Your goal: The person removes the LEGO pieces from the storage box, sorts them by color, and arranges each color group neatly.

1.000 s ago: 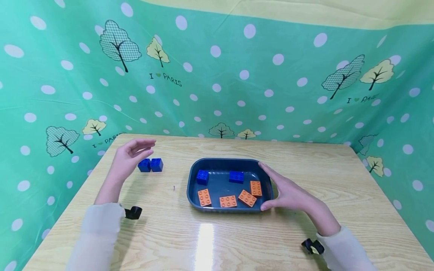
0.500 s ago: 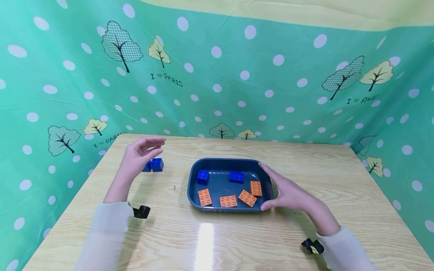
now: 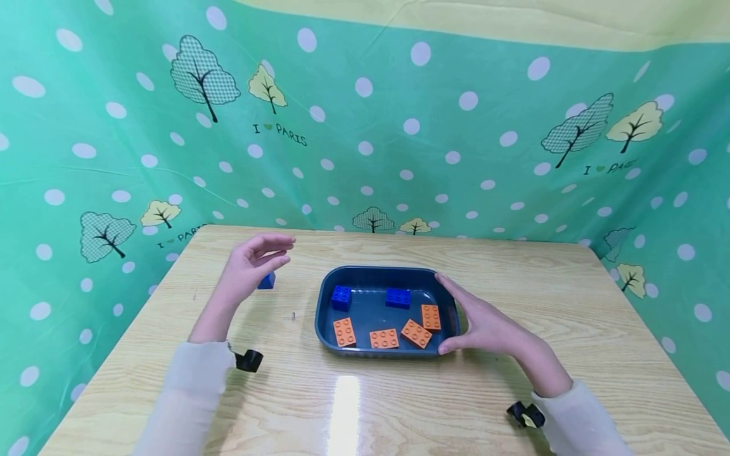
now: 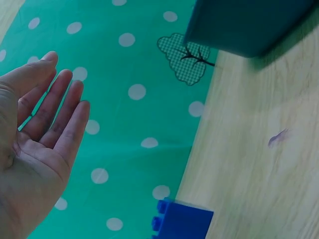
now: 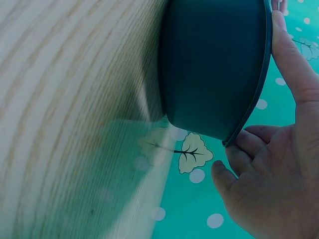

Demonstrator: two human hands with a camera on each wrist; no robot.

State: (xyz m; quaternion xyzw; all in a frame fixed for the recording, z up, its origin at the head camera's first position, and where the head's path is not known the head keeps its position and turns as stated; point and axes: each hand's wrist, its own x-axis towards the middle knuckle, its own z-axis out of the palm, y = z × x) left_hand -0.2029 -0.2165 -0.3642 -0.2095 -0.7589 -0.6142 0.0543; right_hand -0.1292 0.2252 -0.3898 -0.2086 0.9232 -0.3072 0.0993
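My left hand (image 3: pixel 251 269) hovers over the table's left side with nothing in it. In the left wrist view its fingers (image 4: pixel 65 117) are loosely extended and the palm is bare. Partly hidden behind it in the head view, a blue toy brick (image 3: pixel 267 280) stands on the table; the left wrist view also shows a blue brick (image 4: pixel 187 221). With thumb and fingers spread across the corners, my right hand (image 3: pixel 485 323) holds the right end of a dark blue tray (image 3: pixel 365 353) by its rim. Several orange bricks (image 3: pixel 384 339) and two blue bricks (image 3: pixel 398 297) lie inside.
The wooden table (image 3: pixel 285 392) runs back to a green dotted curtain (image 3: pixel 365 126) with tree prints. A small dark mark (image 3: pixel 293 315) shows on the wood left of the tray. A black strap device sits at each wrist.
My left hand has moved right, away from the left edge, and now covers more of the blue bricks behind it. The right hand and the tray have stayed in place.
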